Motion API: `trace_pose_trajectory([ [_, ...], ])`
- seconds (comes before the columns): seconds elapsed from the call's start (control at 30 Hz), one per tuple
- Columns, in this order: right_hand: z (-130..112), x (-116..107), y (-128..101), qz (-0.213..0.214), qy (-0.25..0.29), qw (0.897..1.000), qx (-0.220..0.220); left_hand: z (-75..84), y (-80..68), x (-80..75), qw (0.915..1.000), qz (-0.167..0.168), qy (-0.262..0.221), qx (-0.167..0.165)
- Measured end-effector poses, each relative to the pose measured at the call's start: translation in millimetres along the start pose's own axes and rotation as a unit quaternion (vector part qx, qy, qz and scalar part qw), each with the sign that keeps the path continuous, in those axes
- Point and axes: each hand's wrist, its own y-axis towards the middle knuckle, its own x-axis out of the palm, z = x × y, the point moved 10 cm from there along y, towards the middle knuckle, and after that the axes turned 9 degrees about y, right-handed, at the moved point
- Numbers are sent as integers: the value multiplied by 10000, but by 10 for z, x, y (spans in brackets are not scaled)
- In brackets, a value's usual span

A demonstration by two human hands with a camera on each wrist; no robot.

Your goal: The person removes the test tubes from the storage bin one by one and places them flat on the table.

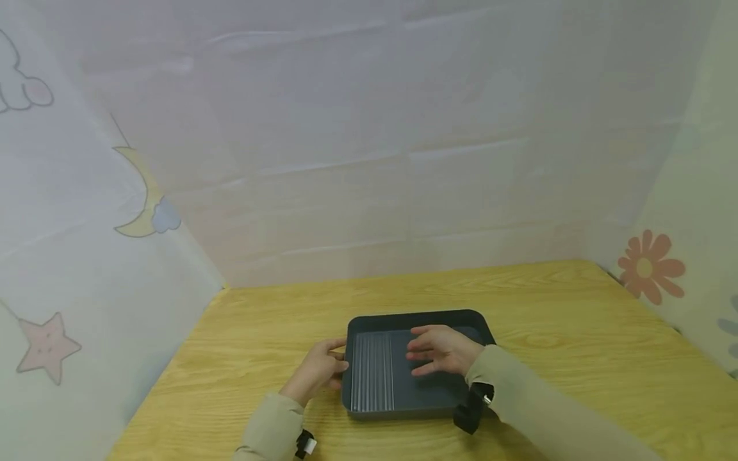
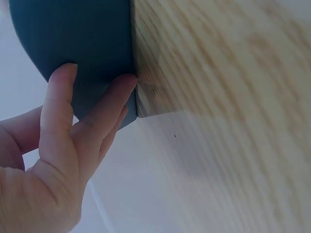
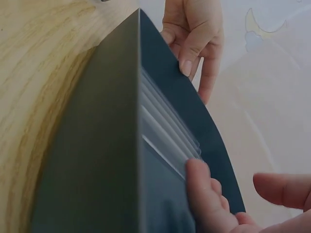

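Note:
A dark grey tray (image 1: 415, 315) lies on the wooden table. A clear ribbed plastic insert (image 1: 371, 371) sits in its left part. My left hand (image 1: 319, 371) holds the tray's left rim. In the right wrist view the thumb of my left hand (image 3: 194, 34) lies over the edge of the tray (image 3: 107, 145). In the left wrist view the straight fingers of my left hand (image 2: 63, 145) press the tray's outer wall (image 2: 73, 34). My right hand (image 1: 441, 349) is above the tray's inside, fingers relaxed and pointing left. Its fingers (image 3: 209, 204) are at the end of the clear insert (image 3: 165, 131); contact cannot be told.
The wooden table (image 1: 576, 320) is enclosed by white sheet walls at the back and both sides, printed with a moon (image 1: 144, 198), a star (image 1: 46, 346) and a flower (image 1: 651, 266). Bare tabletop lies behind and to the right of the tray.

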Motion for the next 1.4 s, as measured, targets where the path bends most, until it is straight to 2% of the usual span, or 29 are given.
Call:
trace_pose_trajectory([
  [0.47,120,125,113,-29,-345,9978,557,-35,29,-25,9999,81,59,-110],
  [0.73,168,245,178,-175,-397,9967,687,-30,22,-33,9998,64,121,-151],
  [1.03,162,292,213,-110,-499,9958,754,-25,24,-24,9999,23,81,-146],
  [1.4,128,353,266,-97,-1297,9864,1001,-34,27,-33,9998,-9,124,-147],
])
